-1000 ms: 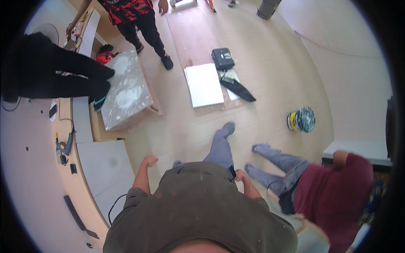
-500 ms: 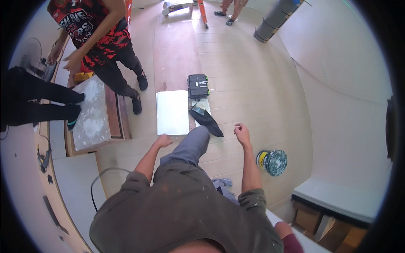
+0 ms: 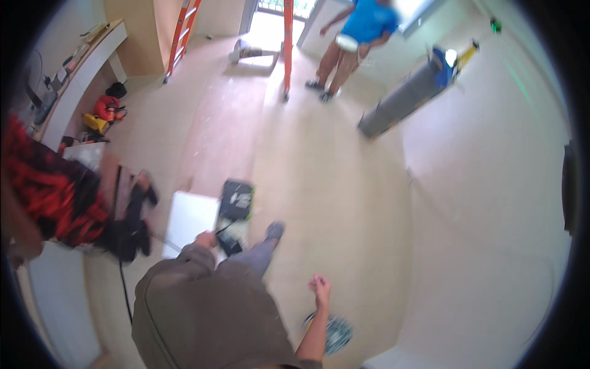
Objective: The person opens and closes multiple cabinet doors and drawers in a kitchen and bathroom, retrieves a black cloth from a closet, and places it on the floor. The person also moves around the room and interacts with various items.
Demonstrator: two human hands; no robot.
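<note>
My left hand (image 3: 206, 240) hangs over the near edge of a white board (image 3: 193, 215) on the floor. Blur hides its fingers. A thin dark line runs beside it; whether the hand touches that line I cannot make out. To the right of the board lies a black case (image 3: 237, 199) with green corners, and a dark cloth-like item (image 3: 230, 245) is partly hidden by my leg. My right hand (image 3: 319, 287) swings out over bare floor, fingers loosely bent and apart, holding nothing visible. Below it stands a paint-spattered bucket (image 3: 338, 335), partly covered by my forearm.
A blurred co-worker in a red and black shirt (image 3: 55, 190) stands at left. Farther off are an orange ladder (image 3: 287, 55), a person in a blue shirt (image 3: 369, 27) holding something white, and a leaning grey roll (image 3: 402, 101). Red and yellow tools (image 3: 101, 117) lie at far left.
My view has swung up and right, bringing the far doorway and the blue-shirted person into sight. I have stepped forward, and the board and case now appear lower and farther left.
</note>
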